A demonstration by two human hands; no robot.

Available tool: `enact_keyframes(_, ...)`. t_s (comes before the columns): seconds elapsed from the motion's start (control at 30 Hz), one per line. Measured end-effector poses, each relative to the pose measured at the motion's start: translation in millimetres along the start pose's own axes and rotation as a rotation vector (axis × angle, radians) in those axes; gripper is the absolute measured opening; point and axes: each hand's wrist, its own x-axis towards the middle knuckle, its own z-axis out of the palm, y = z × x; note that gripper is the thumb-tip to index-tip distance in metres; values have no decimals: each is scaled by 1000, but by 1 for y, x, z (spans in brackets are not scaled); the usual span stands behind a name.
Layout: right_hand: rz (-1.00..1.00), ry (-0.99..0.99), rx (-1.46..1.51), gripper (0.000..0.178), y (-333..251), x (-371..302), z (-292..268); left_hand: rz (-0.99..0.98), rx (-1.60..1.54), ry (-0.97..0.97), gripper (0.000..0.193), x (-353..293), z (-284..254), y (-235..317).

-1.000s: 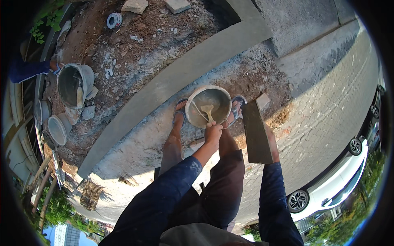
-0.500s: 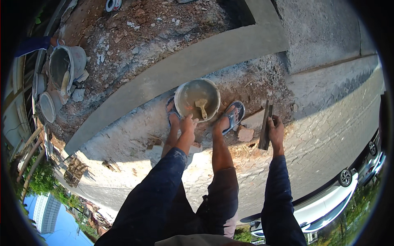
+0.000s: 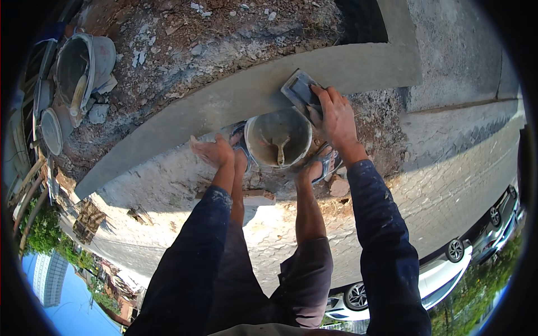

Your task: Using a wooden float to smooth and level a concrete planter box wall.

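While the right hand (image 3: 338, 119) grips the float (image 3: 300, 85), the left hand (image 3: 214, 151) holds nothing I can see: fingers loosely spread, palm partly turned away. Right fingers wrap the float's back; the grip itself is mostly hidden by the hand.

Float position: over the grey ledge (image 3: 218, 103), near its lower edge, just above and right of the bucket (image 3: 250, 147). Can't tell whether its whole face touches the surface. Ledge runs as a smooth curved band from lower left to upper right, with a corner by the dark pit (image 3: 364, 22).

Bucket stands between the left foot (image 3: 240, 143) and right foot (image 3: 319, 167), both in sandals. Brush (image 3: 281, 151) is inside it, handle toward the person. Left hand is beside the left foot, near the ledge's lower edge; contact there is unclear.

Far left: a tub (image 3: 103, 56) leans, mouth sideways, with a handled tool (image 3: 79, 94) across its rim. Small pail (image 3: 51, 131) sits just below it. A co-worker's blue sleeve (image 3: 51, 33) shows above the tub, partly cut off by the dark rim of the view.

Reddish soil (image 3: 185, 33) and rubble lie beyond the ledge. Broken chunk (image 3: 339, 186) sits just by the right foot. Paving (image 3: 414, 204) lies on the right, white car (image 3: 448, 280) at lower right.
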Motion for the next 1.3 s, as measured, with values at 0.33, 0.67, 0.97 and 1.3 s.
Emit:
enact_keyframes(0.33,-306,-14,-53,55,-56,91,51,-246,98,-381,155,147,-16,13)
enact_keyframes(0.67,-468,-146,-152,48,-74,67,84,-241,183,-535,171,154,-15,1)
enact_keyframes(0.97,-157,10,-236,40,-64,90,68,-155,208,-950,145,159,-27,16)
enact_keyframes(1.3,-26,38,-95,41,-85,84,75,-276,242,-601,172,149,-15,19)
